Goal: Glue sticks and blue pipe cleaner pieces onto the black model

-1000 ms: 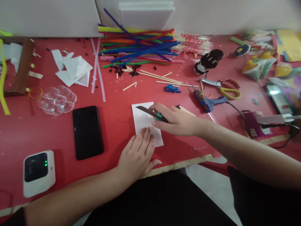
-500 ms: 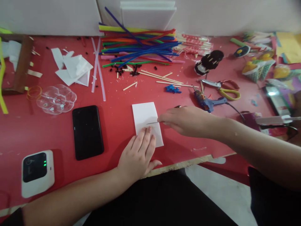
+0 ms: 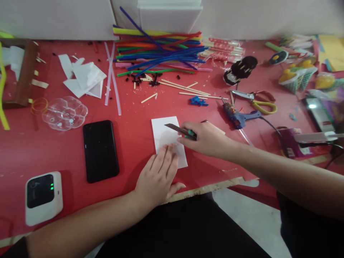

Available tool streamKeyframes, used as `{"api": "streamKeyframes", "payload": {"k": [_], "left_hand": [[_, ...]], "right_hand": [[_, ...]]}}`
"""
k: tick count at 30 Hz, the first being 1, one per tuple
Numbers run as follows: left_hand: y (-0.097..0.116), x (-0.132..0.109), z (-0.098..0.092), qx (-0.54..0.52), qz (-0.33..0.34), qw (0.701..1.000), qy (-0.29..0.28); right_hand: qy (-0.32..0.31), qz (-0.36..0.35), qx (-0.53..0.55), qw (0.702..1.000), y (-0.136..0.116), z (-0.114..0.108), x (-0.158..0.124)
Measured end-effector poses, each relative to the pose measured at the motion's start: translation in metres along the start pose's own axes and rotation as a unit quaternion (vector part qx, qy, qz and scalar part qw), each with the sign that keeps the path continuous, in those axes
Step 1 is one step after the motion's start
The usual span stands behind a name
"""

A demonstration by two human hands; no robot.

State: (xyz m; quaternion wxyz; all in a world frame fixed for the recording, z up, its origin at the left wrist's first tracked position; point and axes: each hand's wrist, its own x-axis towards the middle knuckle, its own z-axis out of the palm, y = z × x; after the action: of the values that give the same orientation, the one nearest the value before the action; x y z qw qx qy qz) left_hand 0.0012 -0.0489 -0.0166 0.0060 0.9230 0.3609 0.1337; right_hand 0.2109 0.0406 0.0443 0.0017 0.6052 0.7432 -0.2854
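Observation:
A small white rectangular sheet (image 3: 164,127), which looks like card or foam board, lies on the red table near its front edge. My left hand (image 3: 158,172) rests flat on its lower part, fingers stretched out and holding nothing. In my right hand (image 3: 204,138) is a utility knife (image 3: 178,129) with a dark blade and a bit of green on its body. The blade points left over the upper half of the sheet; I cannot tell whether it touches. Most of the knife's handle is hidden inside my fingers.
Left of the sheet lie a black phone (image 3: 100,151) and a white device (image 3: 43,199). Behind are pipe cleaners (image 3: 161,53), thin wooden sticks (image 3: 185,87) and white scraps (image 3: 86,77). To the right are a glue gun (image 3: 240,116) with its cord and scissors (image 3: 255,100).
My right hand has turned the knife, so the blade now shows its flat side and its tip lies farther up the sheet. My left hand has stayed in place.

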Motion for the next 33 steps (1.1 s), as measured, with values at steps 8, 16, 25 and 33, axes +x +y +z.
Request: {"api": "streamKeyframes", "payload": {"k": [8, 16, 25, 33], "left_hand": [[-0.001, -0.001, 0.001, -0.012, -0.005, 1.000, 0.008], [-0.001, -0.001, 0.002, -0.015, -0.004, 1.000, 0.025], [-0.002, 0.000, 0.003, -0.018, 0.001, 0.999, 0.028], [0.000, 0.002, 0.001, -0.019, 0.002, 0.999, 0.035]], "right_hand": [[-0.048, -0.046, -0.046, 0.997, 0.000, 0.003, 0.002], [-0.056, -0.033, -0.021, 0.998, 0.002, 0.004, 0.007], [-0.053, -0.011, 0.006, 0.999, 0.000, 0.001, 0.011], [-0.067, 0.000, -0.004, 0.998, -0.001, -0.001, 0.013]]}}
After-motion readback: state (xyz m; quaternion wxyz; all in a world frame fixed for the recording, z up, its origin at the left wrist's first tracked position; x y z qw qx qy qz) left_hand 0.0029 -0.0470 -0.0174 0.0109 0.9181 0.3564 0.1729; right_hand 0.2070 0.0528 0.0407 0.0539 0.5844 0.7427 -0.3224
